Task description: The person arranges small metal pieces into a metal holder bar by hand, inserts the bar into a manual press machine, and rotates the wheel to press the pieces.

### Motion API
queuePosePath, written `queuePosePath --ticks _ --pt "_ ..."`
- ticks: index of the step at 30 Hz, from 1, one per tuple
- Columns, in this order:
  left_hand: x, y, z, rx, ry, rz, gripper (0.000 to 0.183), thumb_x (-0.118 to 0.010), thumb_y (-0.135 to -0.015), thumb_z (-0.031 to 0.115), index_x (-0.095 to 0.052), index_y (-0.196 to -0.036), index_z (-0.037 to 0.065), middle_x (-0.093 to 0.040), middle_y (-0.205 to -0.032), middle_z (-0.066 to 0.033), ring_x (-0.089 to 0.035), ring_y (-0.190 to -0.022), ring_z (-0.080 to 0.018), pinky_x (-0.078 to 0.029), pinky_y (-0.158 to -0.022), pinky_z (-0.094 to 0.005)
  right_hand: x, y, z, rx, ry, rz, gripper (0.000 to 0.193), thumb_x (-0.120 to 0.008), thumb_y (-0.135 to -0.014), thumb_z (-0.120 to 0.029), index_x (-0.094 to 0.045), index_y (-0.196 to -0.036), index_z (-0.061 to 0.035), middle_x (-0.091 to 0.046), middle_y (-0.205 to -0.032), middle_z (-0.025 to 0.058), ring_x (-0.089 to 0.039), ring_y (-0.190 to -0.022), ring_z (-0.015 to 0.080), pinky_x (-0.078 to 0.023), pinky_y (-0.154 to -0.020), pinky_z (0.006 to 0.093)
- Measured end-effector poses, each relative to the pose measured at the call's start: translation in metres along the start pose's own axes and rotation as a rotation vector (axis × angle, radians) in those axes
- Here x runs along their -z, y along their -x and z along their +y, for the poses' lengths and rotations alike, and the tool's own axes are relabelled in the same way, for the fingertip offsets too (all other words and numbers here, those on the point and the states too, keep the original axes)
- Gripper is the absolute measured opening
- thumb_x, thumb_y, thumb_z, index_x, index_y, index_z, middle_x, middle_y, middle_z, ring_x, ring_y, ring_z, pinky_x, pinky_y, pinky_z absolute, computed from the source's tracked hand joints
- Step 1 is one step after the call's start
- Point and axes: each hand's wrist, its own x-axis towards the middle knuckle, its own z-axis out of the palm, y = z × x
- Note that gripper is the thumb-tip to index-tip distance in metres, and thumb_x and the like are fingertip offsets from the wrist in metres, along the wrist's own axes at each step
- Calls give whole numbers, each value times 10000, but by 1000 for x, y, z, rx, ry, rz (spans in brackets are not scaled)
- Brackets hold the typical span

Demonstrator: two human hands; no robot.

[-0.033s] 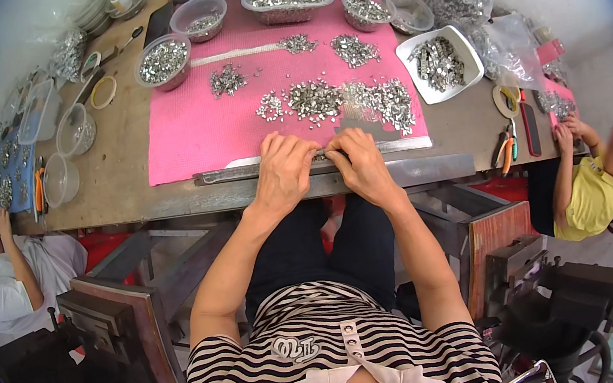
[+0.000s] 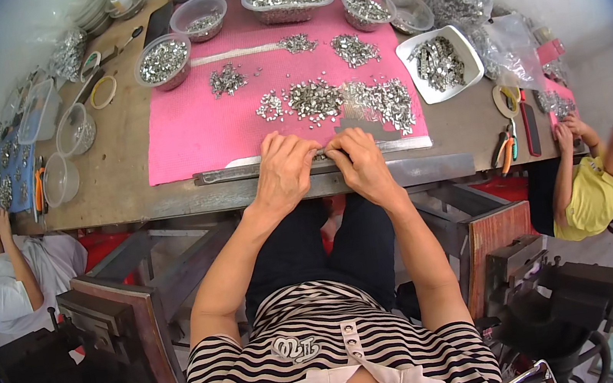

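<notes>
Head view: we see the L hand and R hand nearly meeting, thumbs & fingertips of both pinching sm. silvery metal pcs btwn them (too tiny for us to tell the exact shape). These sit right by the metal rail, which runs along the front edge of the pink mat; a wider steel strip edges the workbench just below.

Beyond the fingers, on the mat, we've got a dark-and-silver heap & a brighter heap just R of it, w/ smaller piles farther back. R of the mat, a white square dish holds more metal pcs. At the back: a clear rect. tub full of pcs, & a round tub back L, also well filled.

Far R on the bench: orange-handled pliers near a tape roll. Outermost, we see a co-worker in yellow at R & one in white at L, both w/ hands at the bench.
</notes>
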Motion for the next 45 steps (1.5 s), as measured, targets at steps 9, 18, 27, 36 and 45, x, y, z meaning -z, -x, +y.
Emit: queuePosePath --ticks 9,18,27,36,45 --pt "-8 -5 15 30 -167 40 305 -793 -808 331 -709 -958 79 -597 -878 -62 -554 -898 -279 -402 -944 -445 7 -22 23 -16 216 144 190 -650 -904 -47 -707 -1084 -26 -686 -1097 101 -606 -1079 293 -423 -922 422" --pt "-5 -2 10 37 -131 40 298 -815 -781 318 -719 -947 90 -591 -866 -49 -556 -875 -271 -407 -901 -428 31 -12 20 -7 165 -50 157 -657 -905 -52 -724 -1046 -48 -699 -1067 77 -613 -1081 288 -422 -959 419" --pt "1 -9 3 45 -110 26 178 -786 -841 248 -739 -940 108 -636 -826 -18 -581 -865 -228 -387 -925 -431 15 -21 32 -107 249 115 88 -716 -867 -93 -704 -948 -59 -630 -881 88 -596 -896 293 -422 -829 424" --pt "-4 -40 -23 159 -248 -128 176 -770 -857 270 -705 -870 107 -648 -848 -15 -587 -913 -228 -317 -1006 -491 3 -23 37 -124 363 122 126 -753 -845 -143 -672 -907 -69 -628 -880 91 -592 -880 291 -416 -810 426" --pt "2 -35 -20 39 -315 -124 79 -714 -888 173 -690 -888 98 -646 -892 -40 -598 -932 -245 -329 -1013 -552 11 -13 27 -14 224 119 69 -723 -864 -79 -671 -901 -54 -601 -858 90 -582 -863 283 -403 -796 411"
